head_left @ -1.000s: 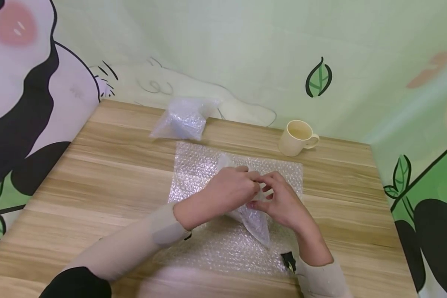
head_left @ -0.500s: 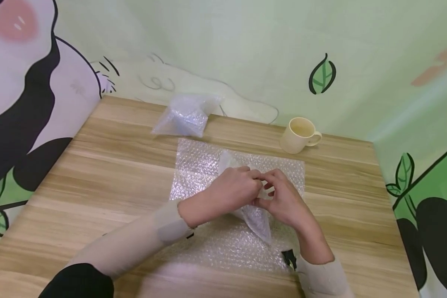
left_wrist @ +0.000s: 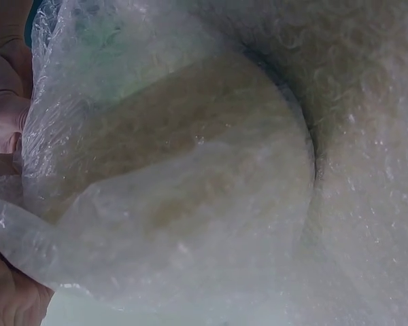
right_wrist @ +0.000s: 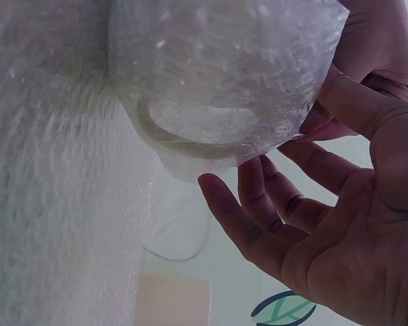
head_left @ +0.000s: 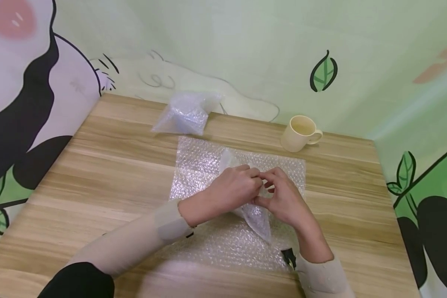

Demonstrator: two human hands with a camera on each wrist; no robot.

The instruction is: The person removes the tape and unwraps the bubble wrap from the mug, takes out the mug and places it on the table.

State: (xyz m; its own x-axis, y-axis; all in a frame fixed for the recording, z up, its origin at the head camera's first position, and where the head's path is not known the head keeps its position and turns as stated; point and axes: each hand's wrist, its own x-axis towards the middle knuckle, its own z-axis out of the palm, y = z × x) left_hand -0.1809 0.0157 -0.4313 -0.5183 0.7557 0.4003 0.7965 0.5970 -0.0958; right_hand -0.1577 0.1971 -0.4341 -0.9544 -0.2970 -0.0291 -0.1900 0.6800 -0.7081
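One lumpy clear bubble-wrap bundle (head_left: 188, 115) looks finished; one cream handled mug (head_left: 293, 138) stands unwrapped.
Left hand (head_left: 235, 186) and right hand (head_left: 286, 202) pinch a translucent mug-shaped parcel (right_wrist: 217, 75) over a flat bubble-wrap sheet (head_left: 223, 253); its closing seems unfinished.

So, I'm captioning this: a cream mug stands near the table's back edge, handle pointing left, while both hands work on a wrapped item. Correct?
No: the head view shows the cream mug with its handle pointing right. The rest holds: the left hand and right hand work on the wrapped item.
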